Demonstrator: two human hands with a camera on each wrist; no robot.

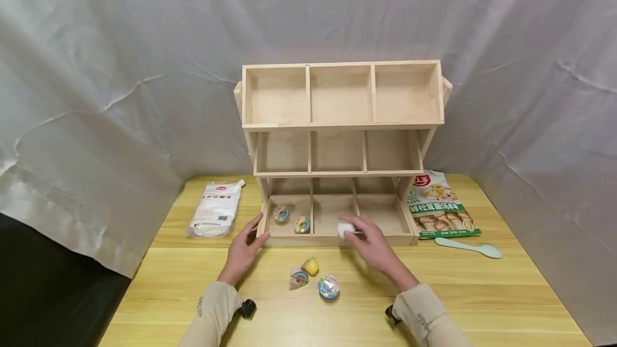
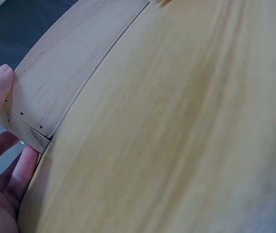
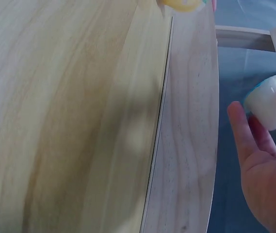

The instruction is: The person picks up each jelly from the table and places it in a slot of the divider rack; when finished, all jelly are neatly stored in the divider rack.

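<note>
Touching the three-tier wooden rack at its lower corner with the left hand, thumb and fingers loosely spread. Just right of those fingers, containing two lidded cups in the bottom left compartment. At the bottom middle compartment, pinching a white cup in the right hand.

On our yellowish wood-grain desk we see a wooden three-tier rack toward the back edge. A white pouch lies near the back left corner. Near the right edge we find a printed packet and a pale spoon. Between rack and front edge lie a yellow cup, a pinkish cup and a blue-rimmed cup.
</note>
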